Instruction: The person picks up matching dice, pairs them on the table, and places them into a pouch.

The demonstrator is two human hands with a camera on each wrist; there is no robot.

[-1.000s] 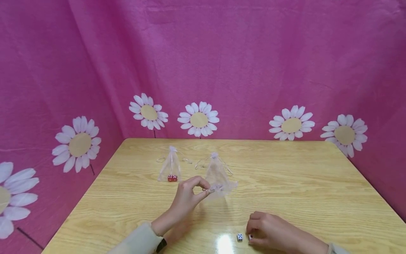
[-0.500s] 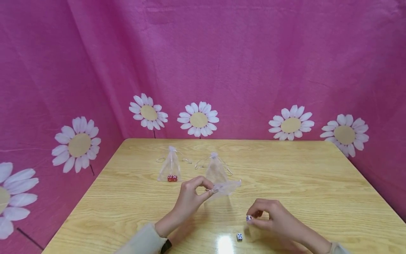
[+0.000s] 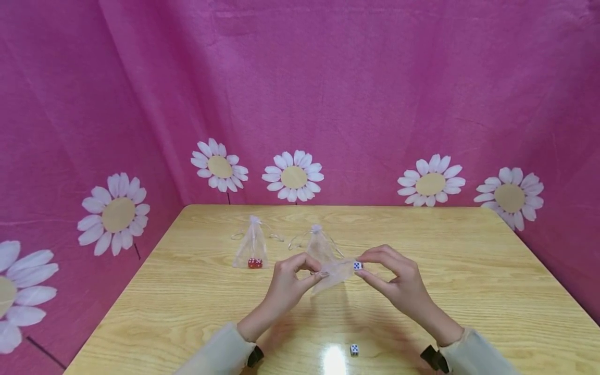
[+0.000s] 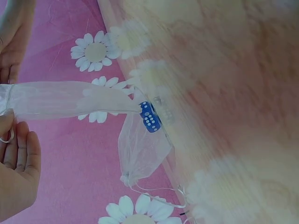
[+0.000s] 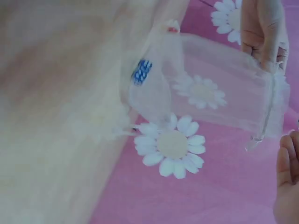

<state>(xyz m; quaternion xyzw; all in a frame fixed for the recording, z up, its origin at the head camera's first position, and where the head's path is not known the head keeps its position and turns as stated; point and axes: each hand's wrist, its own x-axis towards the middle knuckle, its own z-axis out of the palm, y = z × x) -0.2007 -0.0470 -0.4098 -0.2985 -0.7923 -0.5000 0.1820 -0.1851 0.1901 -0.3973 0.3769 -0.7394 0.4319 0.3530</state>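
In the head view my left hand [image 3: 287, 281] pinches the gathered top of a sheer white organza drawstring bag [image 3: 334, 275], held above the table. My right hand [image 3: 402, 278] pinches a white die [image 3: 358, 265] with blue pips between thumb and fingertips, right at the bag's edge. Another white die [image 3: 354, 350] lies on the table near the front. From the left wrist view, the held bag [image 4: 60, 100] hangs between my left hand [image 4: 21, 175] and my right hand [image 4: 16, 39]. The right wrist view shows the bag [image 5: 224, 84] stretched out flat, its drawstring along the top.
A closed organza bag [image 3: 253, 242] with red dice [image 3: 255, 263] stands at the back left of the wooden table [image 3: 422, 234]. Beside it stands another closed bag [image 3: 319, 245]; its blue dice [image 4: 149, 117] show in the wrist views. A pink flowered curtain [image 3: 356, 104] surrounds the table.
My right hand has lifted one white die from the table's front and brought it up and left to the bag. My left hand has shifted slightly right, still pinching the bag.
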